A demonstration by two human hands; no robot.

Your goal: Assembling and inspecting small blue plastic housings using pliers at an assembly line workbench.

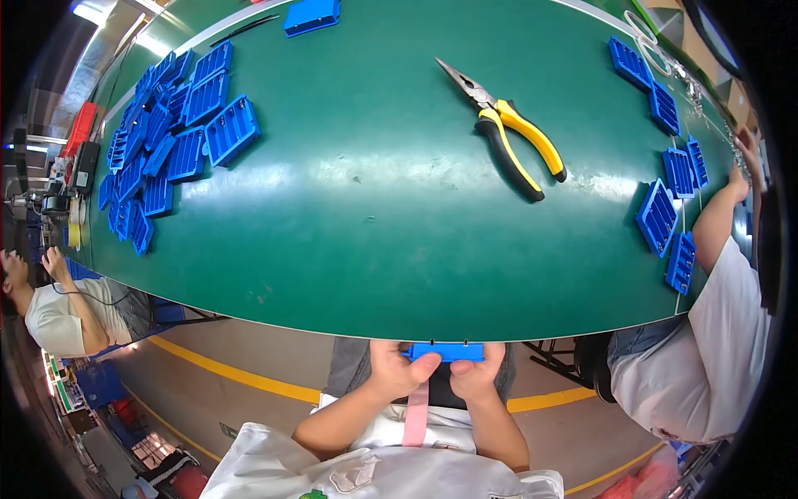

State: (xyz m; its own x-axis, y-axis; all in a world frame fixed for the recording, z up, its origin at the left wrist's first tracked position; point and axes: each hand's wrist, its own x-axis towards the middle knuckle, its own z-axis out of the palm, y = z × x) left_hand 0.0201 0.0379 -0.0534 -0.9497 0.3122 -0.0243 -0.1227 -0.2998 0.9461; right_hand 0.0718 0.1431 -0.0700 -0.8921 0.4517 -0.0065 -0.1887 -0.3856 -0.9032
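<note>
Both my hands hold one blue plastic case (453, 352) just off the table's near edge, above my lap. My left hand (399, 371) grips its left end, thumb pressed on the near side. At the right end, my right hand (476, 372) closes on it the same way. Two small dark pins or contacts stick up along the case's far edge. The fingers underneath are hidden. Farther away on the green table (332, 241) lie long-nose pliers (507, 129) with yellow and black handles, jaws slightly apart, touched by neither hand.
A heap of blue compartment cases (158, 133) covers the table's far left. Several more blue cases (659, 218) lie along the right side, near a co-worker's arm (719, 216). One blue case (312, 15) and dark tweezers (245, 30) rest at the far edge. Another person (79, 312) sits at left.
</note>
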